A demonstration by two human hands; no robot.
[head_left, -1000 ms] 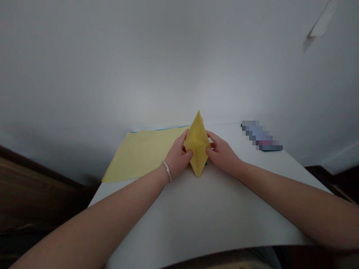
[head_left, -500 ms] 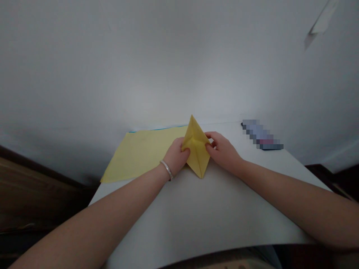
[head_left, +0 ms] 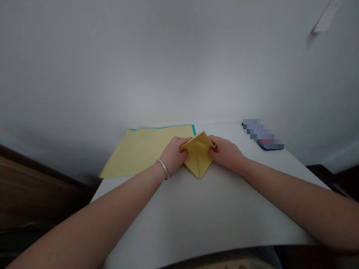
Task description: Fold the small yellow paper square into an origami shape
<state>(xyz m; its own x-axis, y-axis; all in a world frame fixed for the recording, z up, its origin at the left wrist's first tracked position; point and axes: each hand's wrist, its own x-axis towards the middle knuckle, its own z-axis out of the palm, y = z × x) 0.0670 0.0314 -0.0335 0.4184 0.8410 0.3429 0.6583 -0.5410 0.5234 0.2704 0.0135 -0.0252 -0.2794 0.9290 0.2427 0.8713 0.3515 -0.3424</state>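
Between my two hands is a piece of folded yellow paper (head_left: 198, 155), a diamond shape with a crease down its middle and its lower point toward me. My left hand (head_left: 175, 153), with a silver bangle at the wrist, pinches the paper's left corner, thumb in front. On the opposite side, my right hand (head_left: 226, 151) grips the right corner between thumb and fingers. The upper part of the paper tilts, its top edge slanting up to a peak right of centre. Fingers behind the paper are hidden.
Flat yellow sheets (head_left: 140, 151) with a blue edge showing lie at the back left of the white table (head_left: 202, 213). A phone-like flat object (head_left: 262, 135), blurred out, rests at the back right. A pale wall (head_left: 174, 67) rises directly behind the table.
The paper's tall upper point has come down, and the shape has become shorter and wider. My hands have moved slightly apart, and the blue corner of the sheets behind now shows.
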